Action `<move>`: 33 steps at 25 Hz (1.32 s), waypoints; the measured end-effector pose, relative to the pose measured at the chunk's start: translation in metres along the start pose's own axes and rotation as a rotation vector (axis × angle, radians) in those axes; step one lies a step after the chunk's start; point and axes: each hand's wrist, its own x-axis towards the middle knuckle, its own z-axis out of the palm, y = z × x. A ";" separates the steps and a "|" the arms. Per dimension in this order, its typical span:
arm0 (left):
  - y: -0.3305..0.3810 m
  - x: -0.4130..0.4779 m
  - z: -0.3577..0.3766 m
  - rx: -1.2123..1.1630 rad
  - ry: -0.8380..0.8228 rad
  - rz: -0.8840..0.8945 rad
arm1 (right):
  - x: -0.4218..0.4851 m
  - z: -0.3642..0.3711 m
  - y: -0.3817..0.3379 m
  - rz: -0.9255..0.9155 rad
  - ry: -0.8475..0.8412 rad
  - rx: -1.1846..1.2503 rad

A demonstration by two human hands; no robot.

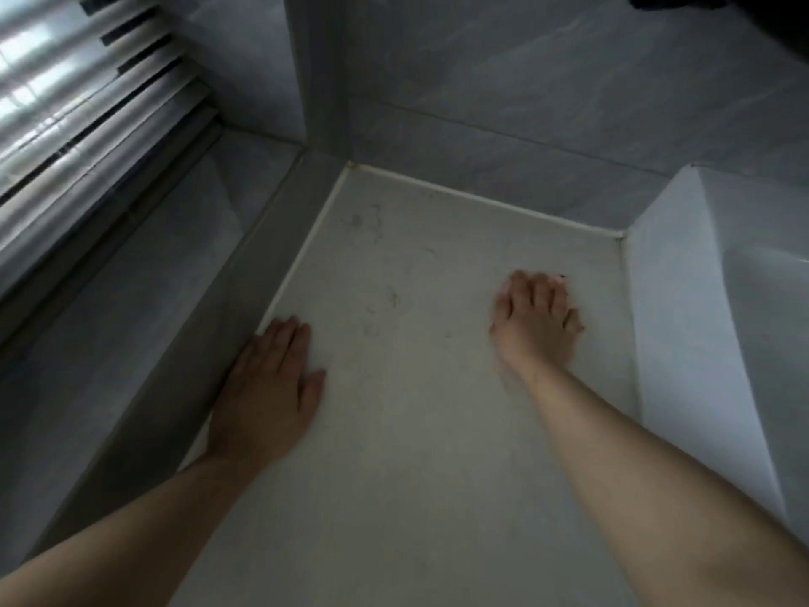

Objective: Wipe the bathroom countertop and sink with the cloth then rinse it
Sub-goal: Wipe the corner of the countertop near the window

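Observation:
The pale countertop point(416, 387) fills the middle of the view, with thin dark hairs and dust specks point(372, 265) toward its back left corner. My left hand point(271, 387) lies flat on it by the left edge, fingers together, holding nothing. My right hand point(536, 317) presses down on the counter close to the sink, fingers bent and blurred. No cloth shows clearly; a small dark bit peeks out at the fingertips. The white sink point(700, 308) rises along the counter's right side.
Grey marbled wall tiles point(525, 102) close off the back, with a white sealant strip along the counter's edges. A raised grey ledge point(175, 343) runs along the left. Above it is a louvred window point(65, 102).

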 end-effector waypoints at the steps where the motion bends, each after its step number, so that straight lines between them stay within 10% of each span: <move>1: -0.001 -0.012 -0.003 -0.004 0.006 -0.008 | 0.001 0.001 -0.016 0.049 -0.033 0.024; 7: -0.002 -0.033 -0.002 -0.074 0.106 -0.094 | -0.099 0.031 -0.108 -0.895 -0.145 -0.037; 13: 0.001 -0.030 -0.005 -0.068 0.118 -0.100 | 0.030 0.027 -0.177 -0.344 -0.128 0.037; 24: 0.002 -0.029 -0.004 -0.104 0.120 -0.150 | -0.071 0.031 -0.146 -0.989 -0.145 -0.003; 33: 0.004 -0.025 -0.007 -0.006 0.087 -0.026 | -0.047 0.000 0.063 -0.024 0.060 -0.051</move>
